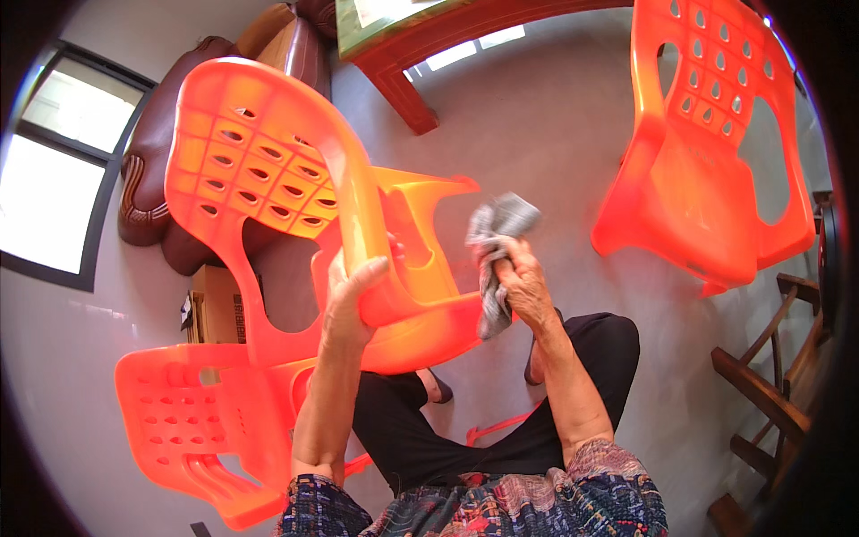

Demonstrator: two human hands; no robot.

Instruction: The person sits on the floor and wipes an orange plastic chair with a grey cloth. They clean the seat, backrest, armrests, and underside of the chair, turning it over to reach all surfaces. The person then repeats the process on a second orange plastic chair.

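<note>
An orange plastic armchair (268, 170) with teardrop holes in its backrest is held up tilted before me. My left hand (352, 295) grips it by its armrest, thumb on the near side and the other fingers partly hidden behind. In my right hand (523, 282) a crumpled grey checked cloth (501, 224) is bunched, a little blurred, at the right edge of the chair's seat. The cloth lies close to that edge; whether it touches cannot be made out.
Another orange chair (707, 170) stands at the right, and one more (192, 421) is at lower left. A red-framed table (398, 85) is at the top, a brown leather sofa (161, 143) behind the held chair, a cardboard box (217, 304) beside it. Wooden furniture (761, 389) stands far right.
</note>
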